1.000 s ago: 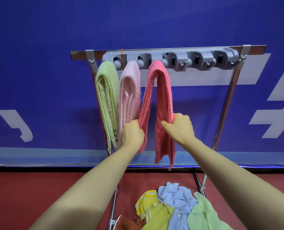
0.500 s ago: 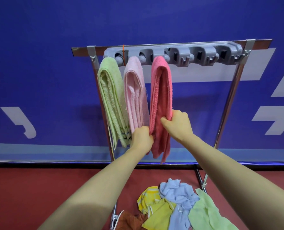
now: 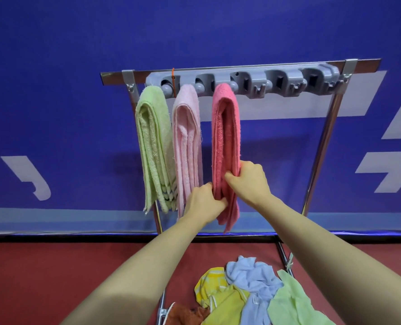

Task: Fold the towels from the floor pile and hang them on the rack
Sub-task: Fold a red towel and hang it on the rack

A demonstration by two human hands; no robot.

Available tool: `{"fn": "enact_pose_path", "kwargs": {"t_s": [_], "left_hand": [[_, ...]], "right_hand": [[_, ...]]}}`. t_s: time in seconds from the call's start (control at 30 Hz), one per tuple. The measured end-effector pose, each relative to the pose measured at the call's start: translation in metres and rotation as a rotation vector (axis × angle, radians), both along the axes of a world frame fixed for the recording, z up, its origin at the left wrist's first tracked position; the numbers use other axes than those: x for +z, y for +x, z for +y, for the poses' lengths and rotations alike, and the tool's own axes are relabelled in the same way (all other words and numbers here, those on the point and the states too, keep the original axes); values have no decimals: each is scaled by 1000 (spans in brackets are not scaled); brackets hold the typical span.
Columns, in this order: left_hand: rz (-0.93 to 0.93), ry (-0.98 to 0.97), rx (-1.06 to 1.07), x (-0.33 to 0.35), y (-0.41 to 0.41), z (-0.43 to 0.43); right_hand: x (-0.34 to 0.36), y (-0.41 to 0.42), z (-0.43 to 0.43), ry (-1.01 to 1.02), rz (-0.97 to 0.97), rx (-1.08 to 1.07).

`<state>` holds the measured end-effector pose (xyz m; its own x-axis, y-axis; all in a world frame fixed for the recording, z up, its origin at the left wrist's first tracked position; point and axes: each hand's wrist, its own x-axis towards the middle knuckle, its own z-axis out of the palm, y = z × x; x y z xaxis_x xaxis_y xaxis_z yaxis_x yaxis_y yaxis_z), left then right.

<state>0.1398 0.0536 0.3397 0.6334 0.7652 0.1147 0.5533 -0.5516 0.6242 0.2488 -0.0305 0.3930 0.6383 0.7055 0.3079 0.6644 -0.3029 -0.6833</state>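
Observation:
A folded red towel [image 3: 226, 127] hangs from the third peg of the grey holder rack [image 3: 281, 82]. My left hand [image 3: 204, 204] grips its lower left edge. Slightly higher, my right hand [image 3: 250, 180] grips its right side, thumb in front. To the left hang a folded pink towel [image 3: 186, 137] and a folded green towel [image 3: 153, 141]. On the red floor below lies the pile of loose towels [image 3: 253, 294]: yellow, light blue, light green and brown.
The rack's metal frame has a right post [image 3: 321, 148] and a left post partly hidden behind the green towel. Several grey holders to the right of the red towel carry nothing. A blue wall panel stands close behind.
The two halves of the red towel, spread apart a second ago, have been brought together flat. My left hand has moved right and down its edge; both hands still hold it.

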Motion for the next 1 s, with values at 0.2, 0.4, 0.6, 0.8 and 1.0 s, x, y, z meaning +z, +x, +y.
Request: {"fn": "enact_pose_path", "kwargs": {"t_s": [0.2, 0.4, 0.6, 0.8, 1.0], "left_hand": [[-21, 77, 61, 3, 4, -1], [-68, 54, 133, -3, -6, 2], [-106, -35, 66, -14, -13, 3], [-183, -109, 5, -26, -9, -9], [-164, -121, -2, -22, -14, -11]], "right_hand": [[-7, 2, -6, -87, -6, 31], [-16, 20, -14, -329, -320, -173], [-47, 12, -15, -369, -246, -152], [-87, -16, -5, -506, -258, 22], [-100, -19, -5, -580, -263, 63]]}}
